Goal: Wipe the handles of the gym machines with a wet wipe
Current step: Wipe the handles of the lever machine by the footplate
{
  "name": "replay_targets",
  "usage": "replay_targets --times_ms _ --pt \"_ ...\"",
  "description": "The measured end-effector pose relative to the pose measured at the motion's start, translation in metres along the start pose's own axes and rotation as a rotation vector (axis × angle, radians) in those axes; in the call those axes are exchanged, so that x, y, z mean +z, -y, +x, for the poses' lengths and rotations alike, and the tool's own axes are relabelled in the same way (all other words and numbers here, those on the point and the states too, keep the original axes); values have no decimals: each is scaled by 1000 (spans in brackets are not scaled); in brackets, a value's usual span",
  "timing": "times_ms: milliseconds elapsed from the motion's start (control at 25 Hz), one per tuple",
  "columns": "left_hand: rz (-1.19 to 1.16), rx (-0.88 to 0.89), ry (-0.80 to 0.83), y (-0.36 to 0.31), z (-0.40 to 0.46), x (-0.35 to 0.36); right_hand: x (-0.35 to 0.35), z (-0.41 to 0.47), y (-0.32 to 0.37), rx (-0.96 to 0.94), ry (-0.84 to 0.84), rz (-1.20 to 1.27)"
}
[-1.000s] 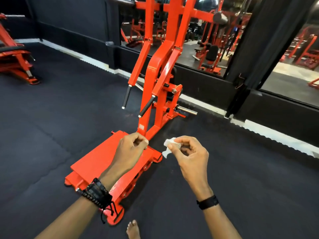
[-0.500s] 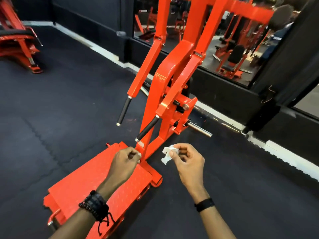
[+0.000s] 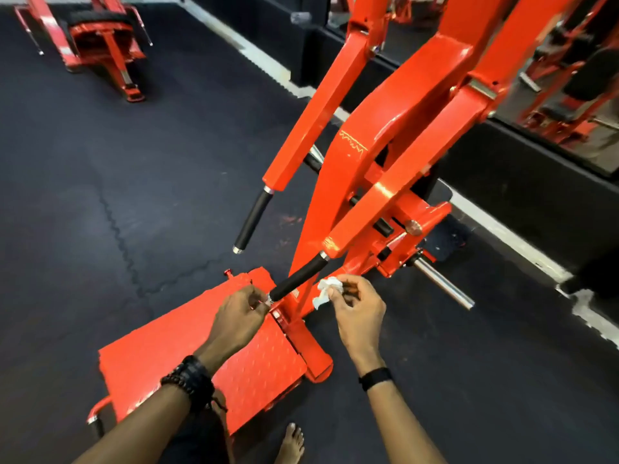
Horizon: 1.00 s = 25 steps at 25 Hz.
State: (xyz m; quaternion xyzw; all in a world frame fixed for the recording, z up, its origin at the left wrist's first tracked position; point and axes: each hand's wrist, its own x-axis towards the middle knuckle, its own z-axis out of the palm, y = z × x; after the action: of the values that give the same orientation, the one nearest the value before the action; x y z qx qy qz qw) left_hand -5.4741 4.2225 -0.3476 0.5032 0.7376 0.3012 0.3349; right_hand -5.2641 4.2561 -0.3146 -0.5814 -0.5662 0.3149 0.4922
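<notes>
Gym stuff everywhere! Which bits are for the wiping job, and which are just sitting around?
For the job:
wet wipe in the right hand
near handle by the left hand
far handle

Just sitting around:
steel peg
footplate
other machine

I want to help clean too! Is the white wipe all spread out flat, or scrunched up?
Scrunched up. The wet wipe is a crumpled wad pinched in the right hand, one corner dangling.
</notes>
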Motion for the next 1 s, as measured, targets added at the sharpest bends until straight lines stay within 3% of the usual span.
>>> replay_targets --times_ms 320,440,560,720,1000 --pt "98 -168 102 30 81 45 38 56 -50 53 93 -91" --pt "120 -179 242 52 118 59 60 62 -68 84 97 -136" --pt "-2 -225 391 76 145 77 78 61 -75 79 93 -179" --pt "-19 -159 570 83 161 97 91 64 -83 50 86 -217" --pt "52 -31 489 93 146 91 99 50 -77 4 70 -246"
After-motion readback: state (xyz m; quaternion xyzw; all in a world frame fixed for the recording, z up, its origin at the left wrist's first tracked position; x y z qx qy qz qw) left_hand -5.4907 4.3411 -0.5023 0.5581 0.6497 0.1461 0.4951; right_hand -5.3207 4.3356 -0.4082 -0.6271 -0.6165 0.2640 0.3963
